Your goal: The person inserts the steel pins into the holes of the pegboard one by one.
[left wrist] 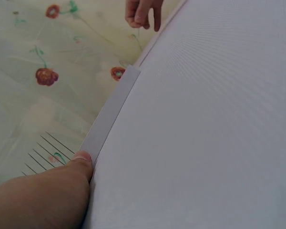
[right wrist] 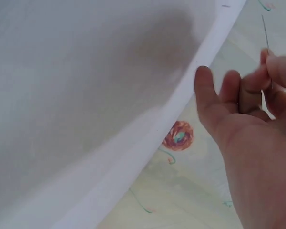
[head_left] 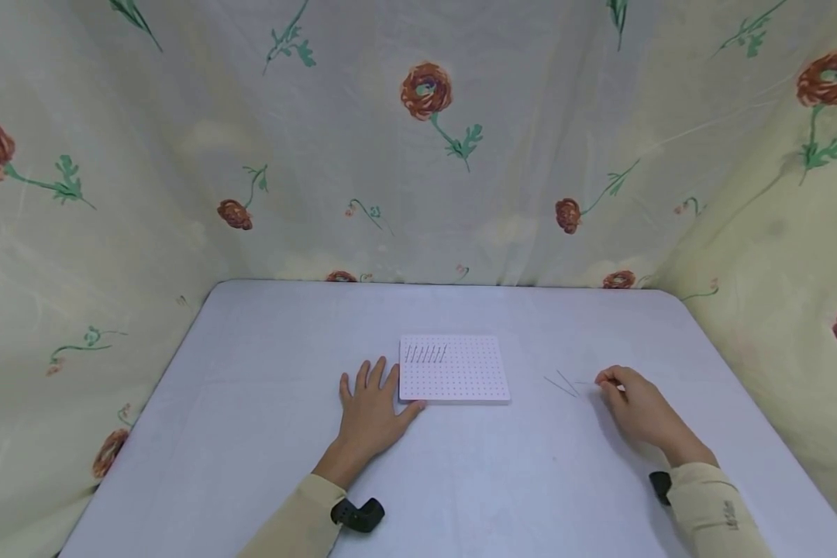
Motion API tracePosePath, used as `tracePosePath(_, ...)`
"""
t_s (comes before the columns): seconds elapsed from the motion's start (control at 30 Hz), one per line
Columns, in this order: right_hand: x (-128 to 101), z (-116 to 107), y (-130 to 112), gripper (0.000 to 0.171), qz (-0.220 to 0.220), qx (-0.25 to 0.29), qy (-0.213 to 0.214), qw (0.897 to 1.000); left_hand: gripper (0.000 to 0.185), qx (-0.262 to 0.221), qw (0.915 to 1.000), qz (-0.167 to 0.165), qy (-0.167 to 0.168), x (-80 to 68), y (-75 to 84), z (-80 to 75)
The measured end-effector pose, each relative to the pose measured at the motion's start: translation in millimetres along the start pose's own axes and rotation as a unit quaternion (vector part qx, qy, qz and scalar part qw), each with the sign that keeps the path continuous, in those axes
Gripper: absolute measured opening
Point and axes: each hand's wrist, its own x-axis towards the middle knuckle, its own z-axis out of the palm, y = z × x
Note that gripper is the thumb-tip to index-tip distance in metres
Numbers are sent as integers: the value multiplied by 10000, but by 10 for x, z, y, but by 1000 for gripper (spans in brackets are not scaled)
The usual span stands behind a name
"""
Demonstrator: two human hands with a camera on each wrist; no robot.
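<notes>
A white board with rows of small holes (head_left: 463, 380) lies on the table, and several thin dark needles (head_left: 426, 354) stand slanted in a row at its upper left. My left hand (head_left: 371, 411) rests at the board's left side with fingers spread, the thumb (left wrist: 81, 160) touching the front edge. Off to the right, my right hand (head_left: 635, 403) is just above the table. Between thumb and fingertips it pinches a thin needle (right wrist: 265, 31), which points away from the fingers. Two loose needles (head_left: 561, 387) lie crossing or nearly touching on the table, left of that hand.
A white cloth covers the table (head_left: 286, 333). Behind it and at both sides hangs a pale curtain (head_left: 502, 194) printed with red flowers. Dark wrist devices (head_left: 358, 515) sit at both sleeves.
</notes>
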Motion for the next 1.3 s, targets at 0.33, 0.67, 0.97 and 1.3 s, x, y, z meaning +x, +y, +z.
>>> tracePosePath(0.33,68,59,-105,26,260,441,872,9949,83,-22,10000,-33,-24,5,-8,22)
tracePosePath(0.67,174,175,-272,22,545,1170,1046,9861,83,-67,10000,-17,7,8,-4,-11)
tracePosePath(0.97,299,295,-453,20,577,1682,987,9791,82,-1,10000,-4,-24,-26,0,-15)
tracePosePath(1.3,492,395,-805,21,516,2174,1237,9668,83,91,10000,18,11,-5,-16,-3)
